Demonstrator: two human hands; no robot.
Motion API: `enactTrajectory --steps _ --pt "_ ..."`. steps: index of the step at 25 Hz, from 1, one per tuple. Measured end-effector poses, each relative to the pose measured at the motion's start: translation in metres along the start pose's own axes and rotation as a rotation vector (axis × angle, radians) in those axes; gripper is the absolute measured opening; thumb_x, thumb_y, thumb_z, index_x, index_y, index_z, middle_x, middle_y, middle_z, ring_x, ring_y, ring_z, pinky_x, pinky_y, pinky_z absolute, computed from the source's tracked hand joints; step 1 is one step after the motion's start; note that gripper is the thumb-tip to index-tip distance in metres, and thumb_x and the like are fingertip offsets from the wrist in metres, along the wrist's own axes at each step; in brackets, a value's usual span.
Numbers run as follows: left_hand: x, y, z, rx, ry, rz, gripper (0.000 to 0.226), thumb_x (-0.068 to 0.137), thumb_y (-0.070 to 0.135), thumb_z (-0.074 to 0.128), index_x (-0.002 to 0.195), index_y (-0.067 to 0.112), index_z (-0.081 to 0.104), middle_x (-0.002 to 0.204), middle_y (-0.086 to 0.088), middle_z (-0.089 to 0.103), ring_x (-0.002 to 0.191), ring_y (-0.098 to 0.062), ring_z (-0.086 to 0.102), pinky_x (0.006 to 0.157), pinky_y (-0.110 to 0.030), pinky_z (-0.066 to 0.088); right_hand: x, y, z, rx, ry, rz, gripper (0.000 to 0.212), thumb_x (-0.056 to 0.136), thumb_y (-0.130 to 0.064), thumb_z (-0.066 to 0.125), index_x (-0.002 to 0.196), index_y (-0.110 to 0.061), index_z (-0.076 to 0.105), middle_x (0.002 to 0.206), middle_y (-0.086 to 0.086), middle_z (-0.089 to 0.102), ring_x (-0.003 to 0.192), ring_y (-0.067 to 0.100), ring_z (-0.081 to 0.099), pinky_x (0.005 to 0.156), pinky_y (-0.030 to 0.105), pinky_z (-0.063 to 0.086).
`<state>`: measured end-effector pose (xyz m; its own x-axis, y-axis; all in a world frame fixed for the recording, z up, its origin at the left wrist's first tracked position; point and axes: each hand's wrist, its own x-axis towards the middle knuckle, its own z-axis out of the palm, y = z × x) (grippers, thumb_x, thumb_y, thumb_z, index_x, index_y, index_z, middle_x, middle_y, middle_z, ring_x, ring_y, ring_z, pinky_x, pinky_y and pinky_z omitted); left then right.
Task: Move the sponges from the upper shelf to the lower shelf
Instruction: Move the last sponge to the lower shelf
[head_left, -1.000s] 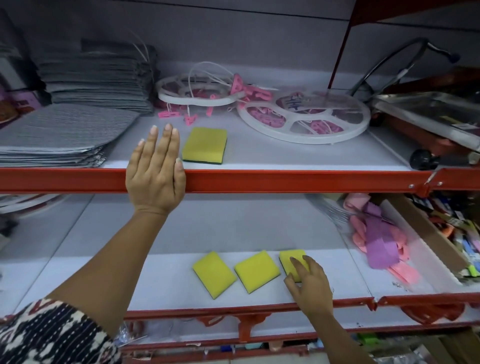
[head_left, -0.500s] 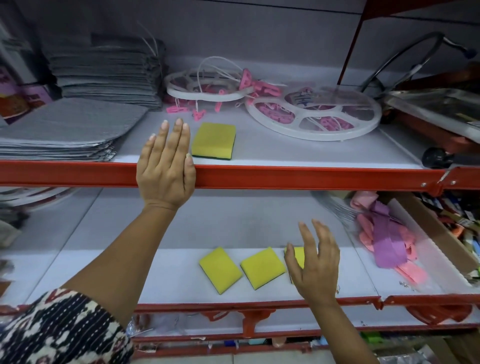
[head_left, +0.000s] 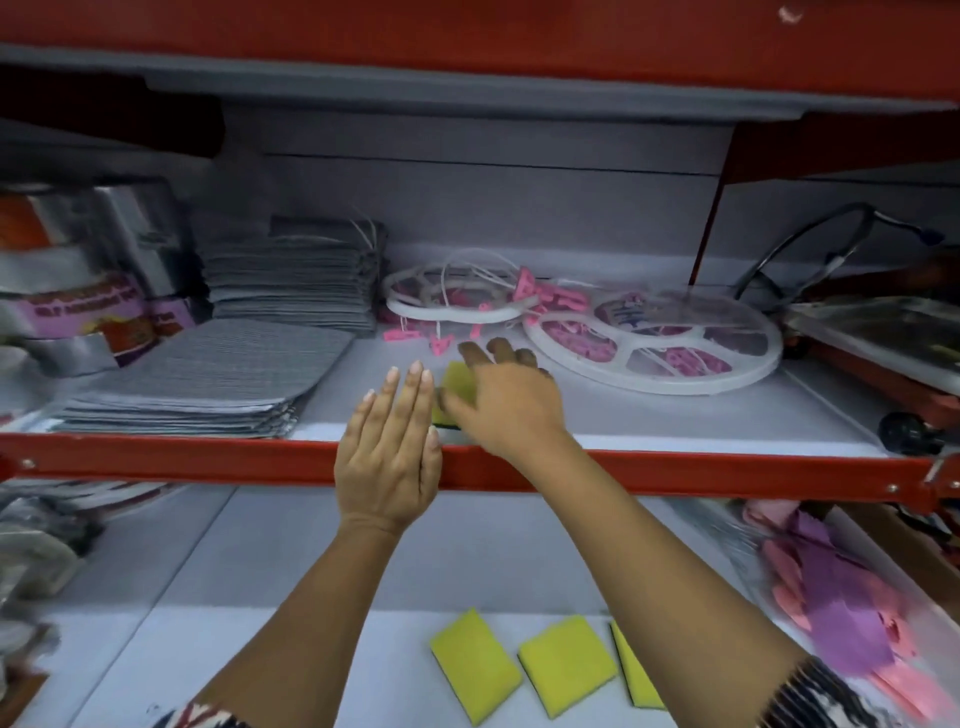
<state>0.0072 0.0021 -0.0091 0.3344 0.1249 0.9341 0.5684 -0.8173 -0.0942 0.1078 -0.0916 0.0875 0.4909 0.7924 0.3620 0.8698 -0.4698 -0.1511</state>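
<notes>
1. Purple labels on the silver packages (head_left: 78, 306) at the far left of the upper shelf (head_left: 675, 415) carry writing, but it is too blurred to read.
2. 1 yellow sponge (head_left: 457, 382) lies near the front edge of the upper shelf, between the 2 hands and mostly hidden under the right one.
3. The right hand (head_left: 498, 400) lies over that sponge, fingers loosely spread and curled down onto it; whether it has gripped the sponge cannot be told, since the hand is blurred.
4. The left hand (head_left: 389, 447) is flat and open, fingers straight and close together, palm resting against the red front rail (head_left: 182, 460) with fingertips reaching onto the shelf just left of the sponge. It holds nothing.
5. 3 more yellow sponges (head_left: 566, 662) lie in a row on the lower shelf (head_left: 260, 649), the right-most partly hidden by the right forearm.
6. Stacked grey mats (head_left: 208, 379) lie left of the hands; white round hangers with pink clips (head_left: 649, 343) lie behind and to the right.
</notes>
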Motion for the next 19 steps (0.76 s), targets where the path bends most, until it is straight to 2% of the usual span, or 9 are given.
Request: enactTrajectory --steps 2,4,9,13,16,19 --pt "0.001 0.001 -0.001 -0.008 -0.008 -0.006 0.051 0.097 0.025 0.024 0.14 0.005 0.041 0.146 -0.007 0.039 0.135 -0.022 0.037 0.109 -0.039 0.032 0.013 -0.008 0.003 -0.015 -0.155 0.047 0.06 0.086 -0.059 0.042 0.133 -0.022 0.041 0.135 0.01 0.044 0.119 0.034 0.042 0.092 0.043 0.041" --pt "0.001 0.001 0.0 -0.008 -0.007 -0.008 0.051 0.096 0.025 0.024 0.139 0.005 0.042 0.146 -0.007 0.04 0.135 -0.022 0.038 0.108 -0.039 0.034 0.02 -0.01 0.007 -0.022 -0.226 0.089 0.059 0.085 -0.061 0.042 0.126 -0.019 0.049 0.128 0.01 0.048 0.116 0.033 0.043 0.088 0.041 0.041" --pt "0.0 0.001 0.001 -0.001 -0.006 -0.007 0.051 0.096 0.025 0.024 0.14 0.006 0.041 0.146 -0.007 0.04 0.136 -0.022 0.036 0.109 -0.039 0.033 0.021 -0.009 0.006 -0.02 -0.227 0.128 0.055 0.081 -0.056 0.051 0.12 -0.018 0.053 0.123 0.01 0.051 0.113 0.032 0.045 0.081 0.037 0.041" --pt "-0.001 0.001 0.002 -0.004 0.005 0.003 0.05 0.096 0.024 0.026 0.14 0.006 0.04 0.146 -0.007 0.04 0.136 -0.022 0.036 0.109 -0.039 0.032 -0.013 0.013 -0.014 0.088 0.032 0.127 0.044 0.077 -0.045 0.055 0.113 -0.019 0.059 0.122 0.007 0.053 0.111 0.033 0.046 0.073 0.032 0.037" --pt "-0.002 0.0 0.003 -0.012 0.016 0.007 0.05 0.096 0.024 0.027 0.141 0.006 0.04 0.145 -0.008 0.041 0.135 -0.023 0.038 0.108 -0.04 0.034 -0.062 0.043 -0.019 0.114 0.375 0.069 0.048 0.077 -0.038 0.058 0.121 -0.019 0.057 0.133 0.008 0.051 0.118 0.032 0.043 0.089 0.038 0.046" --pt "-0.003 0.0 0.004 -0.021 0.028 0.015 0.05 0.096 0.024 0.026 0.142 0.006 0.038 0.145 -0.008 0.042 0.135 -0.024 0.037 0.108 -0.041 0.035 -0.116 0.078 -0.002 0.119 0.701 0.025 0.046 0.078 -0.027 0.063 0.12 -0.009 0.06 0.129 0.017 0.054 0.123 0.032 0.043 0.104 0.042 0.041"
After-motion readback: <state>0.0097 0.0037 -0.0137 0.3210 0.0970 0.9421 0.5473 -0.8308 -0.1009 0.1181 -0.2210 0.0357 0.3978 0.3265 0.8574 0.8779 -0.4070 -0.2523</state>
